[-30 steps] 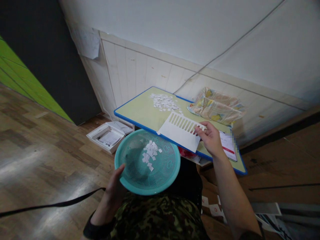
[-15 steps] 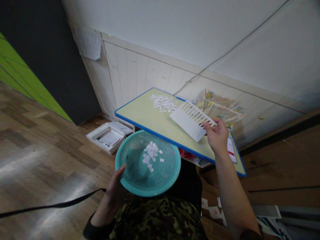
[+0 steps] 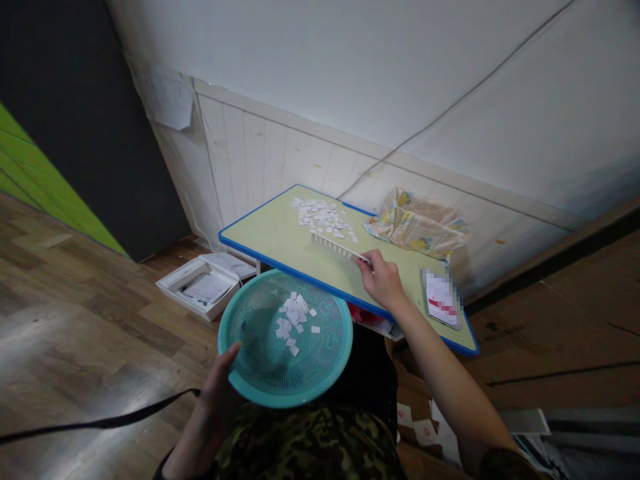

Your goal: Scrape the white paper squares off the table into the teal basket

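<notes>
Over the table (image 3: 270, 230), the right grip (image 3: 381, 279) pinches a slotted white card (image 3: 336, 245) nearly edge-on, near white paper pieces (image 3: 323, 217); whether it touches the surface is unclear. The left grip (image 3: 220, 377) holds the teal basket (image 3: 286, 400) by its rim, most fingers hidden.

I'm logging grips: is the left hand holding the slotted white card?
No, the left hand holds the turquoise basket; the right hand holds the white card.
</notes>
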Demonstrator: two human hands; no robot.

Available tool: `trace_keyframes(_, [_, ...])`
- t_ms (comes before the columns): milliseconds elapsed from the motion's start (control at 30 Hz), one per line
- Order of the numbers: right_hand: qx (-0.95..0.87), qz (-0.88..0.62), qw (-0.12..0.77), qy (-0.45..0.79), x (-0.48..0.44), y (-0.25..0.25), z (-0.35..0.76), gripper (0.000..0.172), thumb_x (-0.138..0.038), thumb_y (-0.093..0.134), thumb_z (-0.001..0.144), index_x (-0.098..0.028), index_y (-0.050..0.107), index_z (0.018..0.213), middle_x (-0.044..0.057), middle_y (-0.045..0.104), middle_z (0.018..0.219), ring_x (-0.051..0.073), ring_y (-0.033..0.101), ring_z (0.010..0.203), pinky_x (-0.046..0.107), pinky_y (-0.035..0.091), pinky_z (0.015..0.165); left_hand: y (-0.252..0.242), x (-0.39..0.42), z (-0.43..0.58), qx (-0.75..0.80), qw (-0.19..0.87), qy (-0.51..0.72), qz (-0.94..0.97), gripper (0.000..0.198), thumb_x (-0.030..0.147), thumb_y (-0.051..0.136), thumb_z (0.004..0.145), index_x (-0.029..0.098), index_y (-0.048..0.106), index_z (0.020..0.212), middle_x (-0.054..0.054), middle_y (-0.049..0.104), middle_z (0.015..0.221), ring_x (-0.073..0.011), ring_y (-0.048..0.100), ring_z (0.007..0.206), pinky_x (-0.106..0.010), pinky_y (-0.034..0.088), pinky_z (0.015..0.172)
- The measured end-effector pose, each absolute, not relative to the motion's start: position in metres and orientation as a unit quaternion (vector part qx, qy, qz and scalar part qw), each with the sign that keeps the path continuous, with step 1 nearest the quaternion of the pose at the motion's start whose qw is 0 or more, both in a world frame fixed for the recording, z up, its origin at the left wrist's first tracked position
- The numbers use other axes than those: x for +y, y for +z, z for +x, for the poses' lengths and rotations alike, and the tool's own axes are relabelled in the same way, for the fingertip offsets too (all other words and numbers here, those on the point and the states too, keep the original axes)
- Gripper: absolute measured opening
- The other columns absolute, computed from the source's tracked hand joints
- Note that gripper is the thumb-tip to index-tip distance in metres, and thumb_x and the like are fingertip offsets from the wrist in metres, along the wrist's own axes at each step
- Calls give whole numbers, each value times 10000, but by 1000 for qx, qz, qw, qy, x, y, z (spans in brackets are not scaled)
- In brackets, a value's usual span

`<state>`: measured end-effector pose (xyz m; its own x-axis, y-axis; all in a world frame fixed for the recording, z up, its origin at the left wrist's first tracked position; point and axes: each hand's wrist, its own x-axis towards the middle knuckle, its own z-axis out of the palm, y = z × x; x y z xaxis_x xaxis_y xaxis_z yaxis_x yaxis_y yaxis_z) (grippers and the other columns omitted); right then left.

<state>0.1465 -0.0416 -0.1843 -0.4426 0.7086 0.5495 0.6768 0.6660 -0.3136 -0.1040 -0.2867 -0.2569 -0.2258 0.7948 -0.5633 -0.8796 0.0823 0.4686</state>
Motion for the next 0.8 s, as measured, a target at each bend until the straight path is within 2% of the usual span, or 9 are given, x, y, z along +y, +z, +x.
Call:
trace_keyframes(233, [-807,-478,346,-14,30,-176,158,183,-398,478,987,-234,553,1016,66,666,778,275,631,718,327,344,640,-260,-286,-106,385,625,677,-52,761,297,788,833,210,553,1551,-142,792,1260,-436,692,1210,-538,574,1018])
trace_keyframes(433, [-792,-477,381,-19,37,-166,134,180,-397,460,989,-232,522,1023,95,700,907,280,651,805,333,374,677,-265,-285,-110,365,637,676,-65,762,261,789,823,247,559,1550,-115,791,1252,-439,679,1216,-551,548,1050])
trace_keyframes(567, [-836,-431,341,1,12,-170,102,221,-425,433,1017,-231,534,1051,93,705,842,282,669,762,330,381,656,-280,-281,-114,361,630,683,-81,736,273,781,805,241,602,1518,-123,796,1231,-456,656,1239,-571,529,1062])
trace_keyframes(667, [-869,-390,304,13,2,-177,86,226,-412,410,1036,-229,538,1072,105,732,892,277,696,774,323,391,668,-283,-281,-115,377,616,688,-74,736,276,794,785,236,621,1499,-126,810,1197,-463,659,1234,-584,547,1035])
trace_keyframes(800, [-864,-414,288,-7,14,-180,91,215,-390,412,1031,-222,538,1079,115,733,879,292,699,798,317,384,664,-279,-284,-116,386,621,681,-50,723,288,810,794,229,624,1491,-133,812,1195,-462,660,1237,-580,567,1009])
